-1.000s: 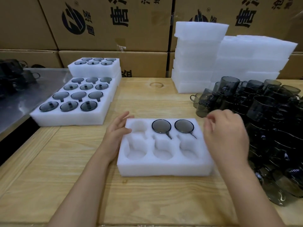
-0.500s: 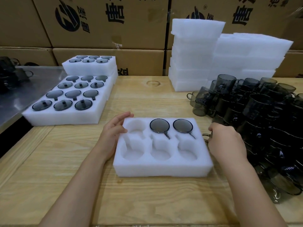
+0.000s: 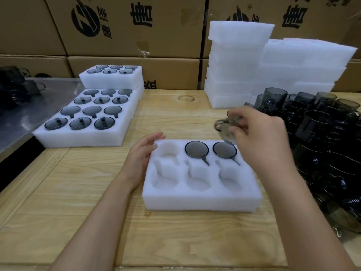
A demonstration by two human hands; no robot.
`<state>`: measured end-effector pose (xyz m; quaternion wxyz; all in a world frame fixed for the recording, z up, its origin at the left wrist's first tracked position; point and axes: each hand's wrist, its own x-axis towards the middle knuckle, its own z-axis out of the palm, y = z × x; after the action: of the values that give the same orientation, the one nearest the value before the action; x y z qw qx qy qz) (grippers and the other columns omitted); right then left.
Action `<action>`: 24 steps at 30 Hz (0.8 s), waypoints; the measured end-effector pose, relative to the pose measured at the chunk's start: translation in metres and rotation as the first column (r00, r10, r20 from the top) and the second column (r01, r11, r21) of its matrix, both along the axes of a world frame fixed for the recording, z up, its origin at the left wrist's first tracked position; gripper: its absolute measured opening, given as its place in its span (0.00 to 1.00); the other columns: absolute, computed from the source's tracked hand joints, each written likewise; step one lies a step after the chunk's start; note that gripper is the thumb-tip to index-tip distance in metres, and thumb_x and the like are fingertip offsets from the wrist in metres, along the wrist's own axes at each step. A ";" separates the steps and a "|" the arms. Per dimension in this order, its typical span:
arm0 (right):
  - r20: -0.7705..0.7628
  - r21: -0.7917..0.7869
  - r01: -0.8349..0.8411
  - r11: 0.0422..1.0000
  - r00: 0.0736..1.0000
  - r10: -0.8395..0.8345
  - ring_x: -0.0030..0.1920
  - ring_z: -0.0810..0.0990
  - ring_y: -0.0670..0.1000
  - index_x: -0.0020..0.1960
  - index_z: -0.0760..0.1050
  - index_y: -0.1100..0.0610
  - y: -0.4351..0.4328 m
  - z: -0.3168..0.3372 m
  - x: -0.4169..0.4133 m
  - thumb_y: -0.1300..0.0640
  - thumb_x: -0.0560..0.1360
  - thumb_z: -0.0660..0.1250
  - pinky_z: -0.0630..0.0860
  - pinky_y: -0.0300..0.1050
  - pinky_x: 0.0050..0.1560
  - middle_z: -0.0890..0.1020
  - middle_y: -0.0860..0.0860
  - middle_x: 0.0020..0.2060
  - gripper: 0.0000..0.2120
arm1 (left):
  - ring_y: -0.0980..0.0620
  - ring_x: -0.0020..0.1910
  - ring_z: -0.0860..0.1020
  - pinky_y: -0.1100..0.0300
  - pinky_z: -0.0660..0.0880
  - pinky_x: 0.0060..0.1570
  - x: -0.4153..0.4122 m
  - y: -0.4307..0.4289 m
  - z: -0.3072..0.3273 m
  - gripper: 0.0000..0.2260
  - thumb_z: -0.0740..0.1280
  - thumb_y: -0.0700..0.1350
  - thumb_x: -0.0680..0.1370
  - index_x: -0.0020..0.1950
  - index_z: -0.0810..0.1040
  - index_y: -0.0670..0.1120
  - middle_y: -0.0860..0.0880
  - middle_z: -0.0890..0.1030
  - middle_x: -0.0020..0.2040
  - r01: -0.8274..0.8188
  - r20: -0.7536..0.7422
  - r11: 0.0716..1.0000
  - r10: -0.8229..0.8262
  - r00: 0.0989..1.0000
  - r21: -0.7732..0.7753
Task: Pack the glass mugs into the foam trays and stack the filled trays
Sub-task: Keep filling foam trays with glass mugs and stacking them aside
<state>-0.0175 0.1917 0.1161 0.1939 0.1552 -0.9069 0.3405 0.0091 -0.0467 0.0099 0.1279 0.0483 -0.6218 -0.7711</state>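
Two of the six pockets in the foam tray (image 3: 201, 201) before us are filled: the middle mug (image 3: 196, 149) and the right-hand mug (image 3: 224, 150) sit side by side in the far row, each showing as a dark disc with its handle pointing toward five o'clock. Four pockets show bare foam. Our right hand (image 3: 261, 141) hovers over the tray's one o'clock corner, fingers curled round a smoky held mug (image 3: 224, 127) that is blurred, its handle sticking out toward nine o'clock. Our left hand (image 3: 142, 153) lies against the tray's left edge near eleven o'clock, fingers fairly straight, fingertips touching the foam, holding nothing. At three o'clock of the tray a heap of loose mugs (image 3: 322, 133) crowds the bench (image 3: 78, 202). At ten o'clock lie the filled trays (image 3: 84, 134), with one more raised at their far end. At one o'clock, behind the heap, stand piles of blank foam (image 3: 238, 61), with cardboard boxes (image 3: 127, 26) along the back.
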 end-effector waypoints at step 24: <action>0.266 -0.055 -0.487 0.872 0.834 0.483 0.56 0.73 0.46 0.69 0.67 0.48 -0.092 -0.020 -0.016 0.39 0.72 0.66 0.66 0.40 0.49 0.74 0.47 0.59 0.28 | 0.58 0.49 0.76 0.68 0.72 0.45 0.004 0.009 0.004 0.29 0.78 0.49 0.60 0.59 0.75 0.50 0.60 0.79 0.55 -0.145 -0.173 0.920 0.086 0.981 -0.364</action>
<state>-0.0331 0.1001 0.0961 -0.0259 0.3328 -0.8583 0.3898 0.0131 -0.0372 0.0142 0.2278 0.0001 -0.7420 -0.6305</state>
